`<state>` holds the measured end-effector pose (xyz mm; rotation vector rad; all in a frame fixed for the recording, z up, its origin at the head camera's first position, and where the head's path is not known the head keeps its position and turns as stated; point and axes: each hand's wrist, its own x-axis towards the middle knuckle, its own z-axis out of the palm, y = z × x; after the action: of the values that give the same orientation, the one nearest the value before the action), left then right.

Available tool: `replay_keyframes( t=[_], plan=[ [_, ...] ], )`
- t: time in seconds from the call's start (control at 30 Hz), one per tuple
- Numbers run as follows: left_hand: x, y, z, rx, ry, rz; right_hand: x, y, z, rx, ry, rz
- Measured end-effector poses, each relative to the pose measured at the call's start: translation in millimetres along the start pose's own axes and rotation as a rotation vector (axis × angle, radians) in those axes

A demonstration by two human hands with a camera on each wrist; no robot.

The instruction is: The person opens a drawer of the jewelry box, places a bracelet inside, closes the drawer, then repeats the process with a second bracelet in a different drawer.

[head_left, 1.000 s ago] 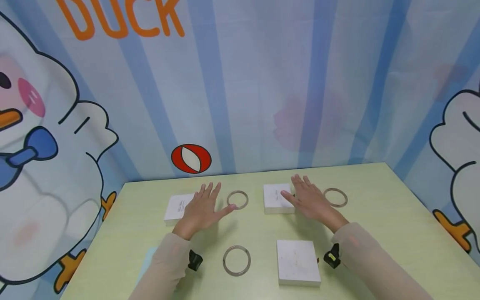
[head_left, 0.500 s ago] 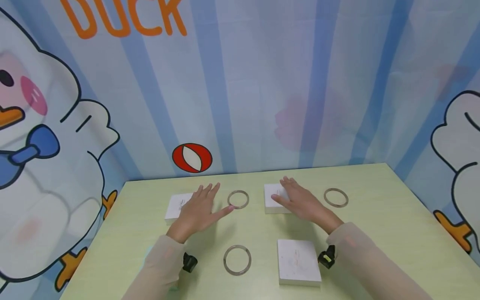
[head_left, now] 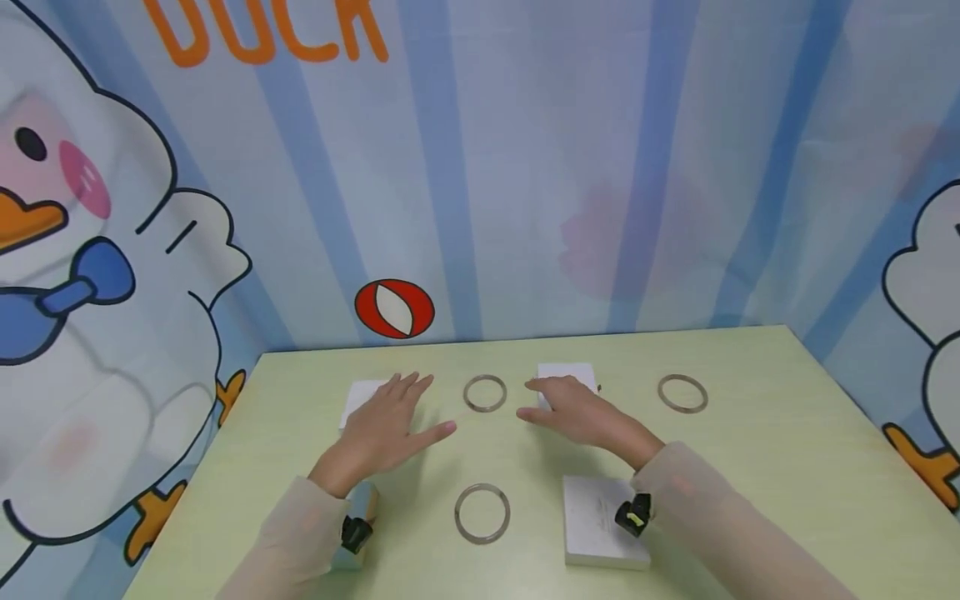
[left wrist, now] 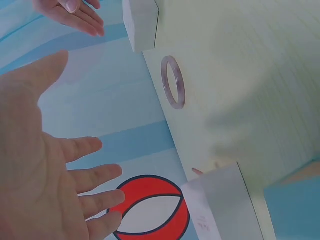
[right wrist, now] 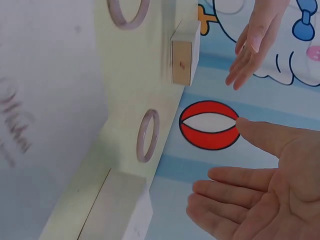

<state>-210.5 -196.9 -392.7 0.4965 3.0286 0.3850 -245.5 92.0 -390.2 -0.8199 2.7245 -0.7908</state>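
My left hand point(head_left: 381, 435) hovers with spread fingers over the table's left half, partly covering a white box point(head_left: 362, 393) behind it. A light blue box point(head_left: 363, 510) sits below that wrist, mostly hidden by the sleeve. My right hand point(head_left: 583, 412) hangs, fingers straight, in front of another white box point(head_left: 572, 372). Between the hands, farther back, lies a pale, purplish-grey bangle point(left wrist: 164, 80). A second bangle point(head_left: 482, 540) lies nearer me, a third bangle point(head_left: 683, 409) at the back right. Both palms point(left wrist: 30, 170) hold nothing.
A larger white box point(head_left: 600, 533) lies at the front right, under the right wrist. The pale yellow-green table point(head_left: 765, 467) ends at a blue striped cloth backdrop point(head_left: 517, 208) with printed ducks and a red ball point(head_left: 394, 308).
My right hand has swung left, away from the right bangle and across the rear white box. My left hand has drawn slightly back and left, uncovering more of the light blue box.
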Motion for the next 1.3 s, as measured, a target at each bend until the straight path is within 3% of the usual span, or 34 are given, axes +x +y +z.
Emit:
replay_keyframes(
  t=[0.3, 0.43, 0.67, 0.9, 1.03, 1.2, 1.3],
  plan=[
    [-18.3, -7.8, -9.6, -0.031, -0.009, 0.015, 4.6, -24, 6, 0.022, -0.015, -0.103],
    [-24.0, -10.2, -13.0, -0.061, -0.022, 0.000, 7.0, -35, 10, 0.027, -0.041, -0.097],
    [-36.8, -19.4, -16.5, -0.107, -0.097, -0.075, 10.5, -53, 20, 0.028, -0.112, -0.089],
    [-56.4, -31.9, -16.8, -0.179, -0.182, -0.129, 13.5, -68, 34, 0.030, -0.109, -0.189],
    [-68.4, -40.2, -16.1, -0.186, -0.219, -0.159, 17.2, -78, 42, 0.065, -0.129, -0.195],
    [-76.5, -48.5, -16.3, -0.205, -0.261, -0.158, 21.3, -89, 52, 0.096, -0.153, -0.194],
    [-80.2, -53.5, -17.3, -0.219, -0.276, -0.112, 23.7, -95, 59, 0.081, -0.155, -0.204]
  ],
)
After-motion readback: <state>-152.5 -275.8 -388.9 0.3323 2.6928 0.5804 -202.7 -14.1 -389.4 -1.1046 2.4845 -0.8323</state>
